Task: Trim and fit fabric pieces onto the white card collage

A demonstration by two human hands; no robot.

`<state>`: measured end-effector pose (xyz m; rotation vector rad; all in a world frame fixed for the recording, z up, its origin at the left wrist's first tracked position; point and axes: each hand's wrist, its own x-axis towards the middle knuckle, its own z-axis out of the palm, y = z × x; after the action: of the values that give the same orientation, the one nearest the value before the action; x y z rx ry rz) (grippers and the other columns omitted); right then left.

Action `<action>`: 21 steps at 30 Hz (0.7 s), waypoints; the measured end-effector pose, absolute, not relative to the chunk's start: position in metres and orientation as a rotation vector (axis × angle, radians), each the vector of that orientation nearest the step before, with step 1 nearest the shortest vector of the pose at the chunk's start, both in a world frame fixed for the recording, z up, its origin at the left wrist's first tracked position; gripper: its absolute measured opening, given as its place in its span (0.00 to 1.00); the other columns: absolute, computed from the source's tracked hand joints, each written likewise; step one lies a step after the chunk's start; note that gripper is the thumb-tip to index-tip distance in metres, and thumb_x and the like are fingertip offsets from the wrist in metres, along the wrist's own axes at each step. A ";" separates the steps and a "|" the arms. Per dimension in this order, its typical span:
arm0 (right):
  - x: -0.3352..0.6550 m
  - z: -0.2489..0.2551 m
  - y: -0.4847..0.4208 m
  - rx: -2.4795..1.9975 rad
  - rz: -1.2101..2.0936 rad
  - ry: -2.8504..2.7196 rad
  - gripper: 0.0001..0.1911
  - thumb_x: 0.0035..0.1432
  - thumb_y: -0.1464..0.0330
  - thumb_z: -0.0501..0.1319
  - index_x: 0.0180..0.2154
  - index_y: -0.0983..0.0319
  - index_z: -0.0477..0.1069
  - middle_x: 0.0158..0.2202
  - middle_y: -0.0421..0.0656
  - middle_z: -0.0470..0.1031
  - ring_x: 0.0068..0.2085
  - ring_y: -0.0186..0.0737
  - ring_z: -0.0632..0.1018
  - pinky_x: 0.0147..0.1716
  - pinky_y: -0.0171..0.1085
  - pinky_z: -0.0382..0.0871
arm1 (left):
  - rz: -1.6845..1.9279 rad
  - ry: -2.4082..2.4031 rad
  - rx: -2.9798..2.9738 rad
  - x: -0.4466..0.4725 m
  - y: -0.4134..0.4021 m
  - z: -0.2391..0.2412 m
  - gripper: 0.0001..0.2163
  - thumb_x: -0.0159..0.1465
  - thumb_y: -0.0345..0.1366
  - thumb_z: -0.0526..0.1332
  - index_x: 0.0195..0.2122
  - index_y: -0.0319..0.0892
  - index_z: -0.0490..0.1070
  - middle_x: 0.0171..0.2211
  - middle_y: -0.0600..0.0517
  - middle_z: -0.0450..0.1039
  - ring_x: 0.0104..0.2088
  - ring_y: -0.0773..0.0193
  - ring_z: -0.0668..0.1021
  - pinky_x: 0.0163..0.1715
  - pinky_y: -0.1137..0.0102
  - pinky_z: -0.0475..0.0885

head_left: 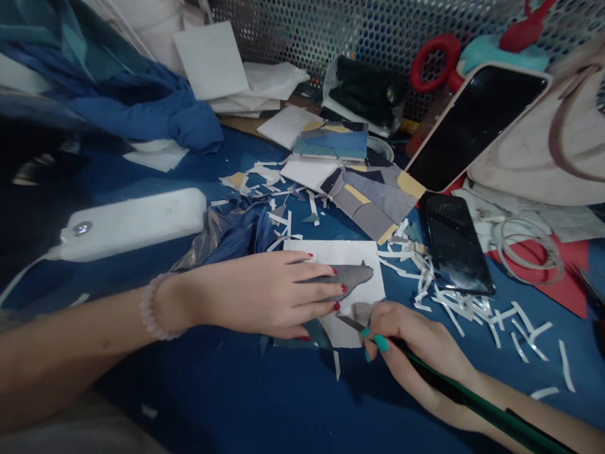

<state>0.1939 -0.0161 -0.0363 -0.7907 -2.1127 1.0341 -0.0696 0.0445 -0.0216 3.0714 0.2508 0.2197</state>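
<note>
My left hand (265, 293) lies flat, fingers stretched out, pressing a grey whale-shaped cutout (352, 275) onto a white sheet (363, 255) on the blue table. My right hand (416, 350) is closed round a green-handled craft knife (472, 403). The knife's blade tip (352, 323) rests on the white sheet just below the grey cutout, close to my left fingertips.
White paper strips (454, 302) litter the blue mat. A black phone (456, 252) lies right of the sheet; a larger phone (475, 123) leans behind. Grey, blue and yellow collage pieces (373, 198) sit beyond. A white power bank (132, 224) lies left, blue cloth (142, 104) far left.
</note>
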 end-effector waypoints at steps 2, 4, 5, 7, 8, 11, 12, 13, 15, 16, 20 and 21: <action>0.194 -0.037 -0.016 -0.789 1.018 -2.106 0.10 0.69 0.75 0.47 0.40 0.57 0.62 0.28 0.39 0.69 0.27 0.35 0.71 0.26 0.33 0.66 | 0.225 0.243 3.073 -0.070 0.044 -0.022 0.16 0.73 0.43 0.58 0.53 0.42 0.78 0.59 0.47 0.75 0.60 0.53 0.74 0.60 0.61 0.69; 0.193 -0.038 -0.016 -0.797 1.000 -2.101 0.10 0.69 0.75 0.47 0.40 0.57 0.62 0.28 0.38 0.70 0.26 0.35 0.71 0.26 0.33 0.65 | 0.235 0.234 3.083 -0.070 0.045 -0.021 0.16 0.73 0.43 0.58 0.53 0.41 0.78 0.59 0.47 0.74 0.60 0.53 0.74 0.60 0.61 0.69; 0.193 -0.038 -0.017 -0.802 0.995 -2.102 0.09 0.69 0.75 0.47 0.40 0.57 0.62 0.28 0.38 0.70 0.26 0.35 0.71 0.26 0.33 0.65 | 0.242 0.235 3.086 -0.070 0.045 -0.021 0.15 0.73 0.43 0.58 0.53 0.41 0.78 0.59 0.47 0.74 0.60 0.53 0.74 0.59 0.61 0.69; 0.193 -0.037 -0.017 -0.810 0.999 -2.106 0.09 0.69 0.75 0.48 0.39 0.57 0.62 0.28 0.38 0.70 0.27 0.34 0.72 0.27 0.32 0.65 | 0.263 0.240 3.086 -0.069 0.045 -0.022 0.15 0.72 0.43 0.59 0.52 0.40 0.78 0.59 0.46 0.75 0.59 0.53 0.75 0.59 0.62 0.70; 0.193 -0.037 -0.017 -0.808 1.006 -2.107 0.09 0.69 0.75 0.48 0.39 0.57 0.62 0.28 0.38 0.70 0.27 0.33 0.72 0.27 0.32 0.66 | 0.271 0.242 3.084 -0.069 0.045 -0.022 0.15 0.72 0.43 0.59 0.52 0.40 0.78 0.58 0.46 0.75 0.59 0.53 0.75 0.58 0.62 0.70; 0.194 -0.036 -0.016 -0.797 1.069 -2.097 0.09 0.70 0.74 0.48 0.40 0.57 0.63 0.29 0.39 0.71 0.28 0.33 0.73 0.29 0.32 0.67 | 0.279 0.234 3.083 -0.069 0.044 -0.022 0.15 0.71 0.43 0.60 0.52 0.39 0.78 0.59 0.46 0.74 0.59 0.52 0.75 0.58 0.62 0.71; 0.195 -0.036 -0.015 -0.792 1.093 -2.090 0.09 0.70 0.74 0.48 0.40 0.57 0.63 0.30 0.39 0.72 0.29 0.33 0.73 0.30 0.32 0.68 | 0.274 0.232 3.084 -0.069 0.044 -0.022 0.15 0.72 0.43 0.60 0.52 0.39 0.78 0.59 0.47 0.74 0.59 0.52 0.75 0.58 0.62 0.71; 0.196 -0.036 -0.015 -0.785 1.113 -2.082 0.09 0.71 0.73 0.48 0.40 0.57 0.64 0.30 0.39 0.72 0.29 0.33 0.74 0.30 0.32 0.68 | 0.269 0.234 3.085 -0.069 0.044 -0.022 0.15 0.72 0.43 0.60 0.52 0.39 0.78 0.59 0.47 0.74 0.59 0.52 0.75 0.58 0.62 0.70; 0.196 -0.036 -0.015 -0.777 1.128 -2.070 0.09 0.71 0.73 0.49 0.39 0.57 0.64 0.30 0.39 0.72 0.30 0.34 0.74 0.31 0.32 0.69 | 0.259 0.246 3.084 -0.070 0.044 -0.022 0.15 0.72 0.43 0.59 0.53 0.40 0.78 0.59 0.47 0.74 0.59 0.53 0.75 0.59 0.62 0.70; 0.196 -0.037 -0.015 -0.778 1.122 -2.064 0.09 0.72 0.72 0.48 0.39 0.57 0.64 0.30 0.39 0.72 0.29 0.33 0.74 0.31 0.33 0.69 | 0.258 0.253 3.082 -0.070 0.044 -0.022 0.15 0.72 0.43 0.59 0.53 0.41 0.78 0.59 0.47 0.75 0.59 0.53 0.75 0.59 0.62 0.70; 0.194 -0.038 -0.015 -0.782 1.115 -2.049 0.11 0.74 0.69 0.47 0.38 0.57 0.65 0.29 0.39 0.72 0.29 0.34 0.74 0.31 0.34 0.70 | 0.258 0.260 3.079 -0.070 0.043 -0.022 0.15 0.73 0.42 0.58 0.53 0.40 0.77 0.59 0.47 0.74 0.59 0.53 0.74 0.60 0.62 0.69; 0.194 -0.037 -0.014 -0.782 1.113 -2.037 0.12 0.74 0.68 0.47 0.37 0.57 0.65 0.28 0.39 0.72 0.28 0.34 0.74 0.31 0.34 0.71 | 0.256 0.260 3.080 -0.070 0.043 -0.022 0.16 0.73 0.42 0.58 0.54 0.40 0.77 0.59 0.47 0.74 0.59 0.53 0.74 0.60 0.62 0.69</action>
<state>0.1937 -0.0143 -0.0367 -0.7824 -2.0368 1.1126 -0.0697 0.0429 -0.0225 3.0800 0.2601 0.2565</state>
